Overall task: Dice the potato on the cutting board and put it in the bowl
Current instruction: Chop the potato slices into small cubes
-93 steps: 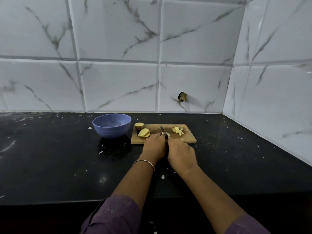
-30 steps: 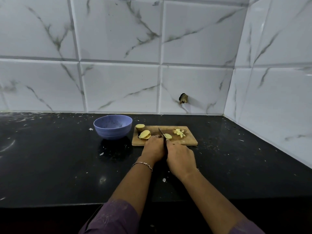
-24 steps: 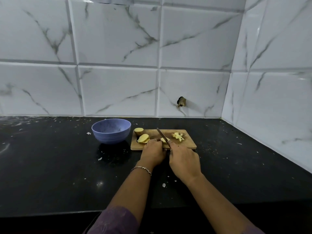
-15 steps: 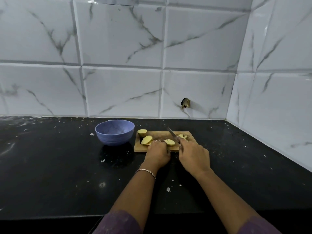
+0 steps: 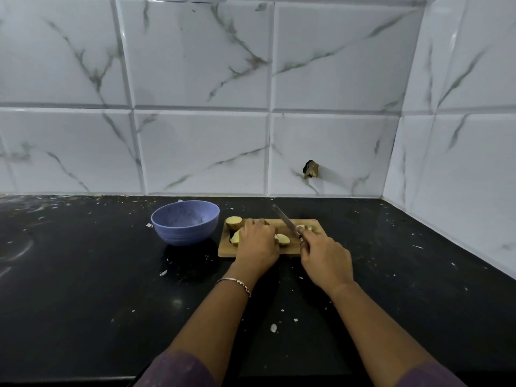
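While handheld, knife (image 5: 286, 220) diagonal, tip far-left.

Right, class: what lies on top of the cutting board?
On the cutting board: a potato end at the far left corner, potato pieces either side of the left hand, diced bits far right. The hand hides whatever lies beneath it.

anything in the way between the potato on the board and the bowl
Nothing visible. The bowl stands just left of the cutting board, with only dark counter between them. The nearest potato piece lies at the board's far-left corner.
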Demonstrator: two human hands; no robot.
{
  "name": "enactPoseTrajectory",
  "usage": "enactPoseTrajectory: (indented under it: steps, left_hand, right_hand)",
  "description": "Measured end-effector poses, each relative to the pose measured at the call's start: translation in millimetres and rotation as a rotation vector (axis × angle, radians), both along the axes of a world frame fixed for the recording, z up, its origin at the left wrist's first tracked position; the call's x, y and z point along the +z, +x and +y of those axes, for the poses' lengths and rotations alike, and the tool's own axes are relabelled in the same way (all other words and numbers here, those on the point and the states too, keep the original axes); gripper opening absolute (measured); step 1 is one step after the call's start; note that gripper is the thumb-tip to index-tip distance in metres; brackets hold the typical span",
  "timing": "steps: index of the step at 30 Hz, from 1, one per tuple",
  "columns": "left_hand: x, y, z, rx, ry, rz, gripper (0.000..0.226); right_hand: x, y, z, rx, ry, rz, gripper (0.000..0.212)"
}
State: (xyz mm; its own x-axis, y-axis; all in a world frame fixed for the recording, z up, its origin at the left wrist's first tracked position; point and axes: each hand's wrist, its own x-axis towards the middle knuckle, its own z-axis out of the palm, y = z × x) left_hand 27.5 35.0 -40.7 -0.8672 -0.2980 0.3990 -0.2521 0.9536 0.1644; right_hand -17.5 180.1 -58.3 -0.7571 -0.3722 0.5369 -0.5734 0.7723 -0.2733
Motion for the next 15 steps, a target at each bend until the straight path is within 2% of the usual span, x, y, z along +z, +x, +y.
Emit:
enactPoseTrajectory:
  steps: [3, 6, 15]
  left_hand:
    - [8.9, -8.9, -3.8, -0.026, 0.03, -0.123, 0.045]
    - [9.7, -18.2, -7.7, -0.034, 0.063, -0.235, 0.049]
    - [8.1, -25.7, -12.5, -0.058, 0.11, -0.193, 0.056]
  right_hand:
    - [0.4, -0.1, 1.5, -0.013, -0.022, -0.023, 0.036]
    - [1.8, 0.1, 1.5, -0.004, -0.038, -0.032, 0.037]
    - [3.0, 0.4, 2.8, -0.009, -0.058, -0.065, 0.038]
